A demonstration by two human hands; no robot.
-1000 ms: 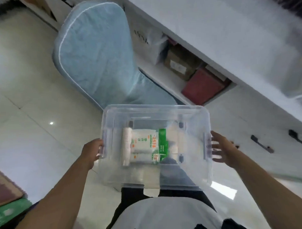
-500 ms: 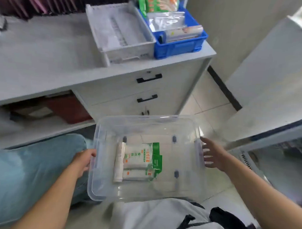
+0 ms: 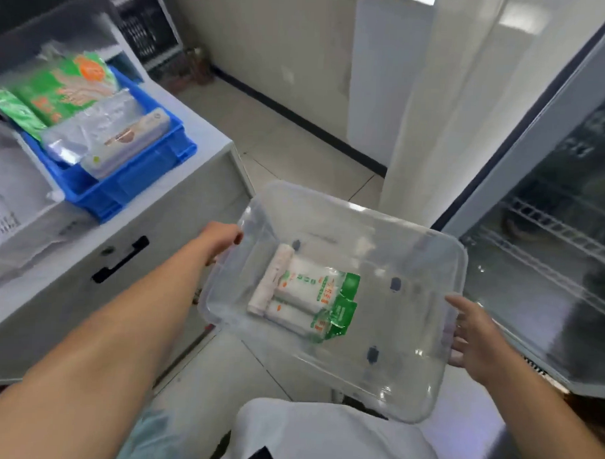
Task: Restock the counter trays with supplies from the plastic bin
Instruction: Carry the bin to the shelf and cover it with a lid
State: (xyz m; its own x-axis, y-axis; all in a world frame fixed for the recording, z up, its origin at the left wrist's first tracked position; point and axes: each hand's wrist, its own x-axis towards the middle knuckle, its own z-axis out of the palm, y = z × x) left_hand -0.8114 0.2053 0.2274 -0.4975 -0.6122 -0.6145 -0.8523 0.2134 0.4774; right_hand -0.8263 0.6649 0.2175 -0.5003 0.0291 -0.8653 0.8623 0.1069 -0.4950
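A person carries a clear plastic bin [image 3: 329, 292] between both hands, just beside the counter [image 3: 208, 147].

The left hand [image 3: 220, 238] grips the bin's rim at nine o'clock, fingers curled over the edge; the right hand [image 3: 470, 333] holds the opposite side at three o'clock, fingers [image 3: 458, 305] spread against the wall and hooked on the lip. Inside, toward nine o'clock of the bin's floor, lie white packets [image 3: 300, 292] with green ends and a pale roll [image 3: 270, 279] touching them; the print on them is green and orange but too blurred to read. At ten o'clock a blue tray [image 3: 138, 175] sits on the counter, piled with green-and-orange packs [image 3: 59, 90] and clear bags [image 3: 92, 129], lettering unreadable. A glass-door fridge [image 3: 551, 221] stands at three o'clock.
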